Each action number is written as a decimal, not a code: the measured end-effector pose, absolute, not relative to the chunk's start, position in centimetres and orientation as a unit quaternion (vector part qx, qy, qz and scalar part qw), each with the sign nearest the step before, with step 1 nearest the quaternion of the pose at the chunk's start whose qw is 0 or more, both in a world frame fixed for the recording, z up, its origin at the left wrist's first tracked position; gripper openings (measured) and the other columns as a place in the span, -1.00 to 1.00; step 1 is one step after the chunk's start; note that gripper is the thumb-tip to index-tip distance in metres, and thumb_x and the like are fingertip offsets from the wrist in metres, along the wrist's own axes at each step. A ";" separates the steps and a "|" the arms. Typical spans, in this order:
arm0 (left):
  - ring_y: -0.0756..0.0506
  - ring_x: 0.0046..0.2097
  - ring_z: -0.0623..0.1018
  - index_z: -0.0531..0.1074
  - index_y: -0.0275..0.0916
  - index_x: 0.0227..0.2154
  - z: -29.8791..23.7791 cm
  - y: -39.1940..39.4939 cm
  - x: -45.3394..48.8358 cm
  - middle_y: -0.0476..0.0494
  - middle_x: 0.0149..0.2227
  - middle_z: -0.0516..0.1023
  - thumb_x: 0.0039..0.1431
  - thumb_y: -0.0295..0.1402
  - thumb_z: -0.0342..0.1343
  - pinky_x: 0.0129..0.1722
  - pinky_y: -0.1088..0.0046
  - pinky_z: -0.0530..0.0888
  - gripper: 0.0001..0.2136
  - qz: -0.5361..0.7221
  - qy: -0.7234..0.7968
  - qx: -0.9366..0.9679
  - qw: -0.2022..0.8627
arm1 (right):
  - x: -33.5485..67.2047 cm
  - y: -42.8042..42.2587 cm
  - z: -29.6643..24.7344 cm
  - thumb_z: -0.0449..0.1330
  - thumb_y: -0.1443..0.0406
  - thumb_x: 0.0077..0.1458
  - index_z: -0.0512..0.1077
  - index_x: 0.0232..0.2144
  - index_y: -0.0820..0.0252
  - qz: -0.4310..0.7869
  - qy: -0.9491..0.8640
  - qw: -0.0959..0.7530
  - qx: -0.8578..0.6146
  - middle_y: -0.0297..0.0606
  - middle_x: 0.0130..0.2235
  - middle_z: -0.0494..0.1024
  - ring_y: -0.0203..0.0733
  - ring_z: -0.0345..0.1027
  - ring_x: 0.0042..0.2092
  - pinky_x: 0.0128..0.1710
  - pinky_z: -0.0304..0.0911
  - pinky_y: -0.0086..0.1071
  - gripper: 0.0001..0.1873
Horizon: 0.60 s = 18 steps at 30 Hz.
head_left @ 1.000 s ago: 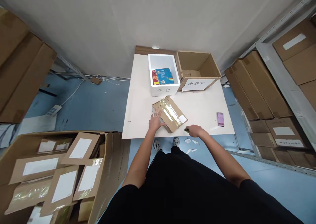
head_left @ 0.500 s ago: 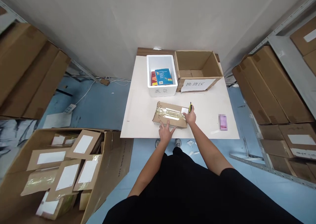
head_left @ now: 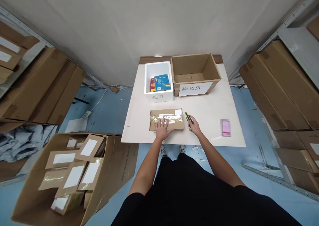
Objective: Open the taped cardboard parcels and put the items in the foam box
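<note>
A taped cardboard box point(head_left: 174, 112) lies flat near the front of the white table, with shiny tape along its top and a small white label at its right end. My left hand point(head_left: 161, 130) rests on the box with its fingers spread. Just right of the box, my right hand point(head_left: 194, 126) is closed around a yellow and black utility knife point(head_left: 187, 116), apart from the cardboard. The knife's tip points up and to the left; whether the blade is out I cannot tell.
Behind the box stand a white foam bin point(head_left: 159, 97) holding books point(head_left: 161, 82) and an open carton point(head_left: 215, 83) with a paper sign. A blurred pink item point(head_left: 226, 128) lies at the table's right. A large carton point(head_left: 109, 172) of parcels is on the left; loaded shelves flank both sides.
My right hand has come off the box's right end with the knife, whose tip has swung left. The box now lies straighter, and my left hand has flattened onto it.
</note>
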<state>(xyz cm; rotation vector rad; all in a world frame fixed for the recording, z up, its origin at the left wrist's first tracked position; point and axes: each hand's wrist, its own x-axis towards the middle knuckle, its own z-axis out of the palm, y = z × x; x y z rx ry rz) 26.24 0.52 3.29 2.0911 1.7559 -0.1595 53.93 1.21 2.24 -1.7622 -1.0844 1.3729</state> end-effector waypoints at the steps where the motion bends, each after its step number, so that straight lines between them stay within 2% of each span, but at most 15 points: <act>1: -0.37 0.59 -0.28 -0.10 0.08 0.57 3.1 0.5 26.2 -0.05 0.61 -0.16 0.31 0.37 -0.15 0.50 -0.15 -0.17 -0.11 -0.058 0.632 0.748 0.196 | 54.1 0.7 2.3 0.08 -0.05 0.25 0.22 0.43 0.13 0.536 -0.420 0.320 -0.659 -0.53 -0.50 0.38 -0.30 0.22 -0.59 -0.55 0.33 -0.43 -0.20; 5: -0.36 0.59 -0.28 -0.06 0.09 0.56 3.0 0.2 26.1 -0.04 0.61 -0.17 0.29 0.37 -0.11 0.51 -0.11 -0.17 -0.11 -0.061 0.639 0.745 0.182 | 54.3 0.6 2.7 0.08 0.07 0.28 0.30 0.40 0.11 0.524 -0.469 0.280 -0.653 -0.46 -0.46 0.46 -0.26 0.29 -0.54 -0.47 0.40 -0.38 -0.31; 11: -0.37 0.59 -0.24 -0.04 0.04 0.56 3.5 0.3 26.4 -0.13 0.60 -0.07 0.34 0.32 -0.15 0.49 -0.18 -0.11 -0.15 -0.078 0.638 0.748 0.165 | 54.6 1.7 4.0 0.09 0.25 0.35 0.33 0.39 0.03 0.471 -0.544 0.186 -0.669 -0.28 -0.22 0.67 -0.19 0.44 -0.44 -0.24 0.45 -0.31 -0.41; 18: -0.40 0.59 -0.23 -0.02 0.03 0.56 3.5 0.2 26.4 -0.16 0.60 -0.10 0.32 0.32 -0.11 0.49 -0.18 -0.08 -0.14 -0.077 0.636 0.749 0.168 | 55.1 0.5 5.1 0.07 0.30 0.38 0.32 0.39 0.03 0.452 -0.584 0.130 -0.661 -0.26 -0.16 0.69 -0.19 0.45 -0.45 -0.29 0.38 -0.37 -0.43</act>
